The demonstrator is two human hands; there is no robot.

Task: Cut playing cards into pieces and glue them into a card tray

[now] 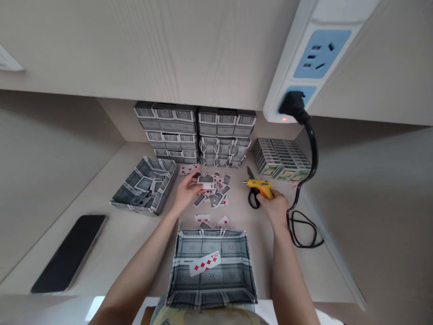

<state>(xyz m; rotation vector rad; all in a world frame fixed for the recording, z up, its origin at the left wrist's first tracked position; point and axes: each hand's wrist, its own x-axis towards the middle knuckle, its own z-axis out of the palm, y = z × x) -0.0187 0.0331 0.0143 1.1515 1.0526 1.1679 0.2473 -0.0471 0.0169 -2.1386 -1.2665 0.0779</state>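
Observation:
My left hand (187, 192) pinches a bent playing card (205, 183), part patterned back and part white face, above a scatter of cut card pieces (216, 198). In my right hand (275, 208) is a yellow hot glue gun (259, 184), its nozzle pointing left. Black-handled scissors (253, 197) lie partly under the gun. Close to my body stands an open box made of playing cards (230, 271), with a cut six of diamonds strip (204, 264) inside. Several card pieces (203, 217) lie just beyond its far rim.
A second card box (135, 178) at left holds card pieces. Stacked card boxes (174, 131) line the back, with bundled card packs (281, 158) right of them. A phone (69, 253) lies left. The black cord (314, 153) hangs from a power strip (321, 54) and coils at right.

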